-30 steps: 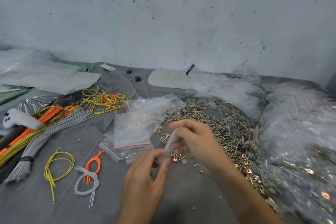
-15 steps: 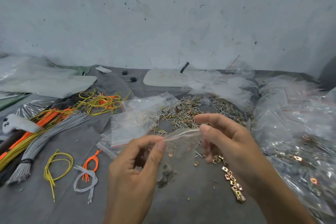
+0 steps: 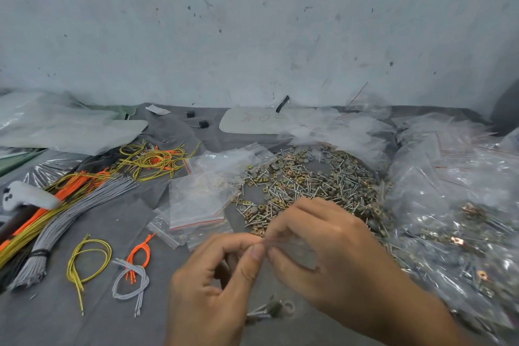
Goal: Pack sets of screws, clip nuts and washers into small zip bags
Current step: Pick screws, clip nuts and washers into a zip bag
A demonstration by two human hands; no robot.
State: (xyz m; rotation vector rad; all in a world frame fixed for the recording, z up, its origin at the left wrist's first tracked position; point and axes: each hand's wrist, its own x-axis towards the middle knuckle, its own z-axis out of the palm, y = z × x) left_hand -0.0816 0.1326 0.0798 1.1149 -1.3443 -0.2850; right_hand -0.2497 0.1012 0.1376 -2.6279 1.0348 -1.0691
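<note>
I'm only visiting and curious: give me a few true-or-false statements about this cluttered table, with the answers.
1. The left hand and the right hand both pinch the top of a small clear zip bag. True.
2. That bag is empty. False: small metal parts sit at its bottom.
3. A loose heap of screws, clip nuts and washers lies beyond the hands. True.
4. The tied bundle of grey wires lies right of the heap. False: it lies far to the left of it.
</note>
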